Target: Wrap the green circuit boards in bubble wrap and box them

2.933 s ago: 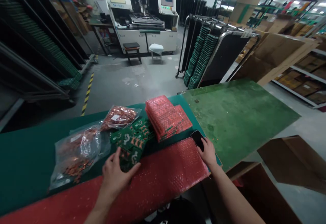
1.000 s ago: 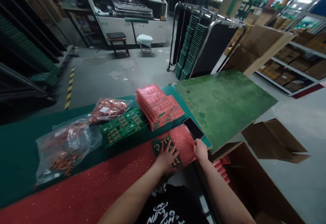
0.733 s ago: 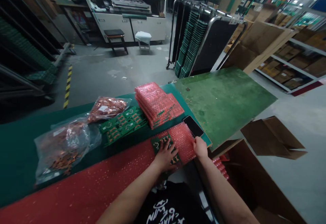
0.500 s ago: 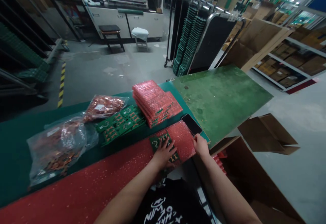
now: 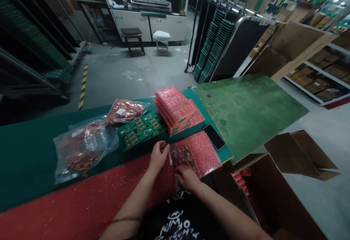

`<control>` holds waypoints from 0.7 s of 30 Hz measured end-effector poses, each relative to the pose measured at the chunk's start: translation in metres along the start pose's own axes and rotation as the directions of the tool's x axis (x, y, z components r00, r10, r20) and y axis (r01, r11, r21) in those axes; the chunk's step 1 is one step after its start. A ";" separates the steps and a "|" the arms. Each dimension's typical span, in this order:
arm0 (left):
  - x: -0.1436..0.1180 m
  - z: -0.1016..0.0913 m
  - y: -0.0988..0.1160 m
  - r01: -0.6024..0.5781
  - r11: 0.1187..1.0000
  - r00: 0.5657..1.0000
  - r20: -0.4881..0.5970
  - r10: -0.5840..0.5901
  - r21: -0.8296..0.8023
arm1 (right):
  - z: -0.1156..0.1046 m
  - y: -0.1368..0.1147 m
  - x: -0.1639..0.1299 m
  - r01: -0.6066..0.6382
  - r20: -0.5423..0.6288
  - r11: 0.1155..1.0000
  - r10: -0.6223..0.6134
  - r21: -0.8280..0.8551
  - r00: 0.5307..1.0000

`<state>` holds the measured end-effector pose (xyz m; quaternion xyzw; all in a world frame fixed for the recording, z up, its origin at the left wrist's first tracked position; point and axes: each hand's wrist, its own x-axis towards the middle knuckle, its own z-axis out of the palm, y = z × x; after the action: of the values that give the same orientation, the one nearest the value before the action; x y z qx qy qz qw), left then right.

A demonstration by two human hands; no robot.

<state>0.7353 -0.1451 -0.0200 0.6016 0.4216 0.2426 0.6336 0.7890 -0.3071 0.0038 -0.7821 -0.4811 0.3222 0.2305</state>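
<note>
At the near bench (image 5: 32, 152) edge, both hands, left hand (image 5: 158, 156) and right hand (image 5: 187, 177), grasp the red bubble-wrap sheet (image 5: 202, 152) half folded over green circuit boards (image 5: 182, 153); loose green boards (image 5: 142, 129) remain unwrapped beside the finished stack of red bubble-wrapped packs (image 5: 177, 109).

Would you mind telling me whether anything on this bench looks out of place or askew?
A black phone lies at the bench corner, beside the bubble wrap that both hands are folding. The bare green circuit boards lie fanned out, not squared like the wrapped stack.

Pink bubble wrap (image 5: 203, 152), bumpy plastic; glossy black phone (image 5: 214, 137); matt green table mat (image 5: 27, 152); brown cardboard box (image 5: 300, 152)
</note>
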 end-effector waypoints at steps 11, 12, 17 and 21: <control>-0.058 -0.034 -0.028 -0.667 0.309 0.745 0.614 0.262 0.678 | 0.017 0.019 -0.012 0.216 0.021 0.945 -0.217 -0.246 0.976; -0.059 -0.035 -0.026 -0.668 0.306 0.744 0.623 0.243 0.678 | 0.017 0.025 -0.016 0.226 0.007 0.931 -0.234 -0.285 0.972; -0.034 -0.052 0.018 -0.676 0.351 0.736 0.618 0.277 0.648 | 0.026 0.056 -0.025 0.228 0.096 0.886 -0.206 -0.403 0.974; 0.022 -0.089 0.071 -0.415 0.325 0.859 0.248 0.447 0.850 | 0.031 0.059 -0.023 0.207 0.096 0.896 -0.184 -0.394 0.978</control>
<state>0.6876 -0.0669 0.0502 0.9249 0.3193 0.1569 0.1339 0.7944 -0.3514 -0.0504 -0.7508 -0.6194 0.2138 0.0825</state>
